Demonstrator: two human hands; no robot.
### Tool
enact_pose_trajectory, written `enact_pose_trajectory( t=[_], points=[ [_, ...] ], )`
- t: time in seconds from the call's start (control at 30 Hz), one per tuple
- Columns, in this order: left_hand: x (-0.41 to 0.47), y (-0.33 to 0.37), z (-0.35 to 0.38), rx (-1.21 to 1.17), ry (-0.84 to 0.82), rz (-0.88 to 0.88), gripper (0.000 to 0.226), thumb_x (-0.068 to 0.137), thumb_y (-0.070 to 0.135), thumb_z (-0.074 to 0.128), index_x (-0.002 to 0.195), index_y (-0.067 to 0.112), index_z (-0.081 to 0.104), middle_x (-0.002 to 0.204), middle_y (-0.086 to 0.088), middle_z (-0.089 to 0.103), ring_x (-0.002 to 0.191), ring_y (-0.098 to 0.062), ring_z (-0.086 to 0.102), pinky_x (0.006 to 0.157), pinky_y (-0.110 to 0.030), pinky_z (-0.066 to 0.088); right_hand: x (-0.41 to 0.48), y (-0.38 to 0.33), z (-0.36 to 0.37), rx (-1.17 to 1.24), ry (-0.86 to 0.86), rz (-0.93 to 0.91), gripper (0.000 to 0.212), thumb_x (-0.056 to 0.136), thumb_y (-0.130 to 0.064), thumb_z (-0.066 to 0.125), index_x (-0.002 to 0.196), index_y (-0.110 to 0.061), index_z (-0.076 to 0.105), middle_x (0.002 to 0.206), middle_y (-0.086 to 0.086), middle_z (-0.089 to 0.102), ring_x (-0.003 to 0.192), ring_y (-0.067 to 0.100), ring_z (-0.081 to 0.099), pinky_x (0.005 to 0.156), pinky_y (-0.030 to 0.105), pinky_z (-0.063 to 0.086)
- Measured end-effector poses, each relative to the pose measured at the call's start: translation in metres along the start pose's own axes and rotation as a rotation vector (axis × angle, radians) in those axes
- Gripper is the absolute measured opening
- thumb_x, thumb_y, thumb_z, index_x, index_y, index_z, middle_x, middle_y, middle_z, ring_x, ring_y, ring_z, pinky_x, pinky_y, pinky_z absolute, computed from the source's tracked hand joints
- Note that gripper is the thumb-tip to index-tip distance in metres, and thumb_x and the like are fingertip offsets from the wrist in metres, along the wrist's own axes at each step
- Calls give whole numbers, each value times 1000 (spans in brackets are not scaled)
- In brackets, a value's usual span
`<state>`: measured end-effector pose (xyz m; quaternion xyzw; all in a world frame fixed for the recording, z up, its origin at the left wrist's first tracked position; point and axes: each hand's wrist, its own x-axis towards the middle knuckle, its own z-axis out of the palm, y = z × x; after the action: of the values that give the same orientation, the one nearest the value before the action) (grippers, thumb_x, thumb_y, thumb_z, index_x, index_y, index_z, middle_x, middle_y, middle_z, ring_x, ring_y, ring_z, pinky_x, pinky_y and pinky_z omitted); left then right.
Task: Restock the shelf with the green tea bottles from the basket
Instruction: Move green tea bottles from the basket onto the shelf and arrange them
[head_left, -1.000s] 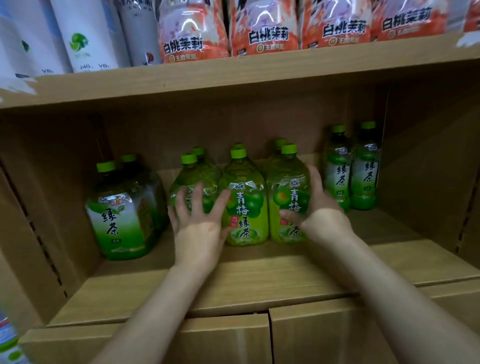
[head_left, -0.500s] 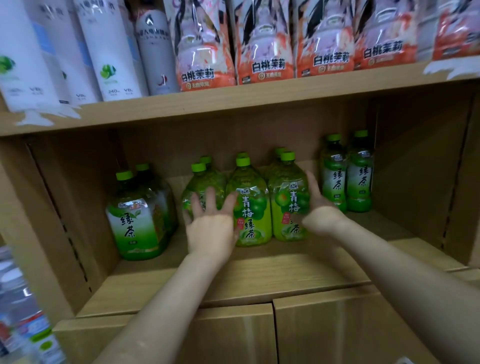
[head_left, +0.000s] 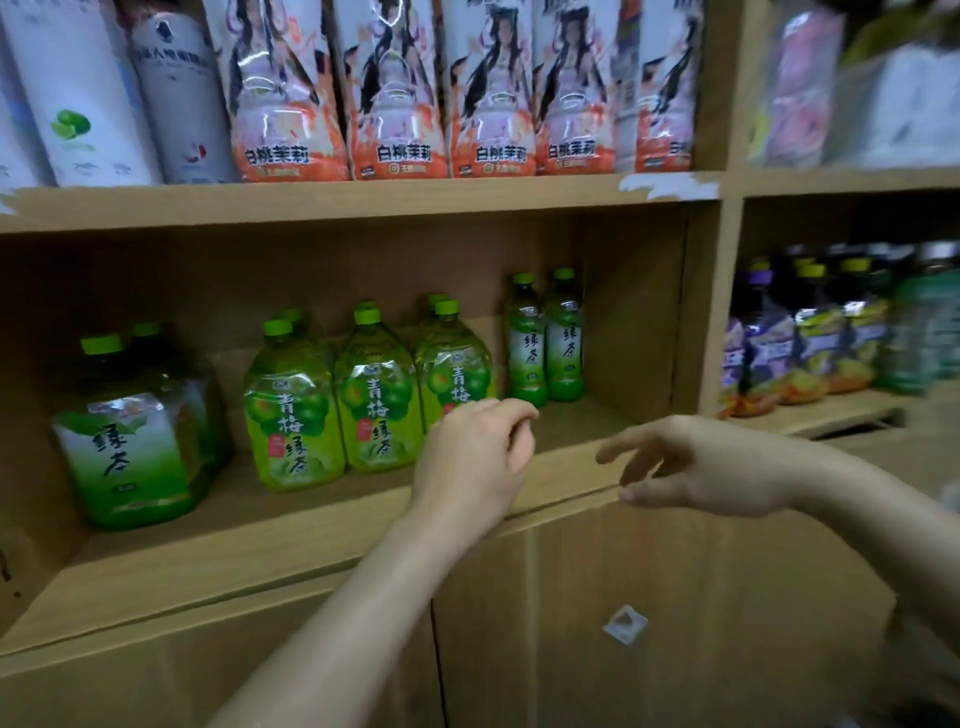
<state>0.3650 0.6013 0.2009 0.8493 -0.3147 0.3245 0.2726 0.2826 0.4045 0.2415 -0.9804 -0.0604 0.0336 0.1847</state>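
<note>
Green-labelled plastic green tea bottles (head_left: 379, 400) stand 3 abreast on the shelf (head_left: 260, 556). Full, they should feel heavy and slick, so grip each round the waist. Your left hand (head_left: 475, 457) is loosely curled, empty; your right hand (head_left: 701, 467) is relaxed, empty. Basket unseen.

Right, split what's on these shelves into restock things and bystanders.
Job: yellow-green plastic plum green tea bottles; large green-labelled green tea bottles; slim green tea bottles; wooden middle shelf; left hand; right hand, both empty.
Just there: orange-pink peach jasmine bottles; white lime-printed bottles; purple-labelled bottles.
</note>
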Motion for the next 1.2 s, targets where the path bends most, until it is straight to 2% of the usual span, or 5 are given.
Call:
enact_pose_trajectory(
  t=[0.27,0.57,0.87,1.07,1.2],
  points=[
    [-3,122,97,-436,-231,258,23,83,18,53,93,21,74,95,4,72,88,-13,63,81,-27,49,-146,79,-15,87,165,342,30,79,-48,62,108,-44,59,94,-16,73,89,-1,66,85,27,52],
    [-59,265,205,-724,-622,450,21,84,11,57,90,21,74,91,6,74,86,-13,66,77,-23,46,-317,151,19,219,558,846,14,89,-15,62,101,-14,70,81,5,75,75,18,71,73,35,56],
    [-86,275,252,-634,-772,548,23,85,10,56,92,22,74,82,6,74,71,-10,63,70,-28,49,-349,195,13,95,568,952,13,91,-20,59,99,-17,68,75,-3,71,62,3,67,59,14,49],
    [-111,335,296,-546,-832,646,25,88,21,52,106,24,71,109,7,71,101,-15,64,89,-31,48,-338,300,141,222,642,988,17,86,-25,66,99,-16,71,86,2,72,80,17,67,82,37,54],
    [-150,381,364,-325,-1124,788,29,89,20,50,114,21,65,116,0,66,108,-20,60,93,-36,48,-340,356,205,369,678,1099,26,85,-27,67,108,-15,68,88,1,69,85,17,65,85,37,52]
  ],
)
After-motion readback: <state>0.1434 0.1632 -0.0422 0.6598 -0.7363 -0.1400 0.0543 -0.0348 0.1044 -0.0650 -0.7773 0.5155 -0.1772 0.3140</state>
